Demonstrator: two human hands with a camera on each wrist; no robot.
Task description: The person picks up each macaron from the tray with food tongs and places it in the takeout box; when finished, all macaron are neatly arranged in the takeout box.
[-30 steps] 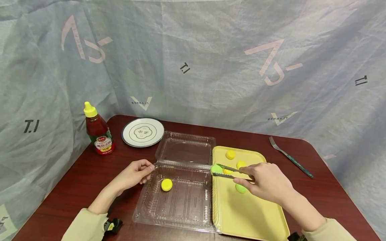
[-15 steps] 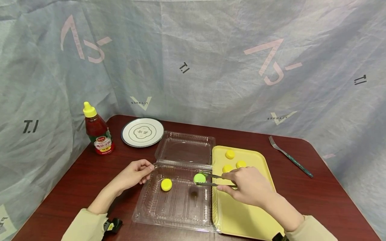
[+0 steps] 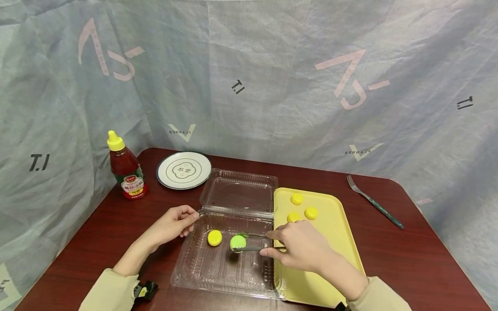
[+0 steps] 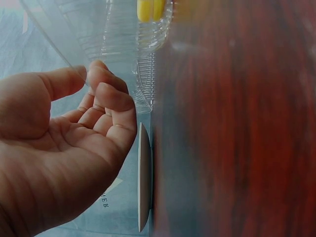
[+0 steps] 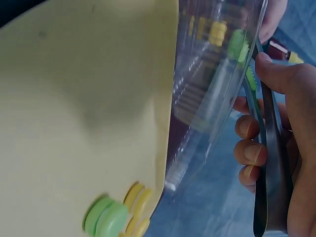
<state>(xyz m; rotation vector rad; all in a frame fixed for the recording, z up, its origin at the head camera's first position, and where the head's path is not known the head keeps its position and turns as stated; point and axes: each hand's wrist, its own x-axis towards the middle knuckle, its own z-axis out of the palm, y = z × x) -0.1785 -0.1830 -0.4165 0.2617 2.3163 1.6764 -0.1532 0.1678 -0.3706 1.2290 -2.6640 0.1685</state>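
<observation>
In the head view my right hand (image 3: 301, 248) holds a pair of tongs (image 3: 254, 249) whose tips pinch a green macaron (image 3: 237, 242) over the base of a clear plastic container (image 3: 218, 278). A yellow macaron (image 3: 215, 237) lies inside that base, left of the green one. My left hand (image 3: 173, 226) pinches the container's upper left edge between thumb and fingers, as the left wrist view also shows. Several macarons, such as a yellow macaron (image 3: 311, 213), sit on the yellow tray (image 3: 338, 229). A second green macaron (image 5: 106, 217) on it shows only in the right wrist view.
The container's open lid (image 3: 239, 190) lies flat behind its base. Behind it on the left are a white plate (image 3: 171, 172) and a red sauce bottle (image 3: 130, 172). A fork (image 3: 375, 203) lies at the right. A grey cloth (image 3: 249, 108) hangs behind the table.
My right hand has moved left with the tongs, carrying the green macaron from above the tray's left edge to over the container base. My left hand stays at the container's edge.
</observation>
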